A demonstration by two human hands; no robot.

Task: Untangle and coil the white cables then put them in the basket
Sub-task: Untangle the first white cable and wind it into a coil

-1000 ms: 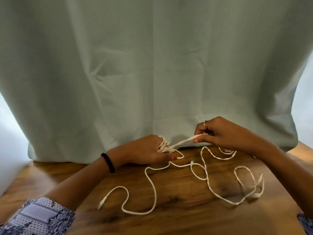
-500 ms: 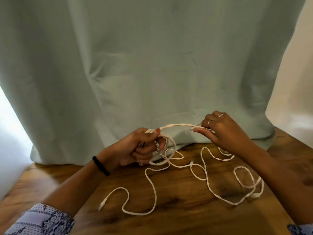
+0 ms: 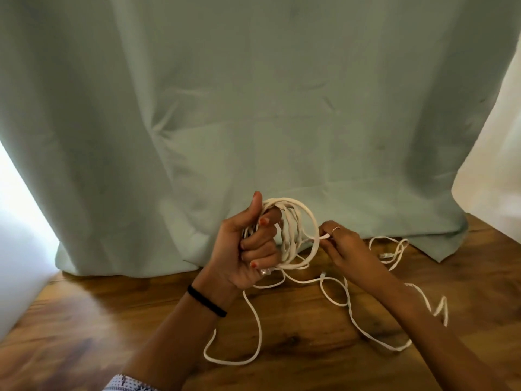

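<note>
Wooden tabletop (image 3: 112, 320) fronts a pale green curtain (image 3: 253, 108). Your left hand (image 3: 248, 249) has its grip clamped on coiled white cables (image 3: 296, 230); your right hand (image 3: 341, 246) pinches one strand, loose lengths lying on the tabletop

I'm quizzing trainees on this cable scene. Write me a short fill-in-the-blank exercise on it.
1. The coil of white cable is gripped in the ____ hand.
2. The right hand pinches the cable between its ____.
3. Loose cable lies on the ____ table.
4. A black band sits on the left ____.

Missing words: left; fingertips; wooden; wrist
</note>
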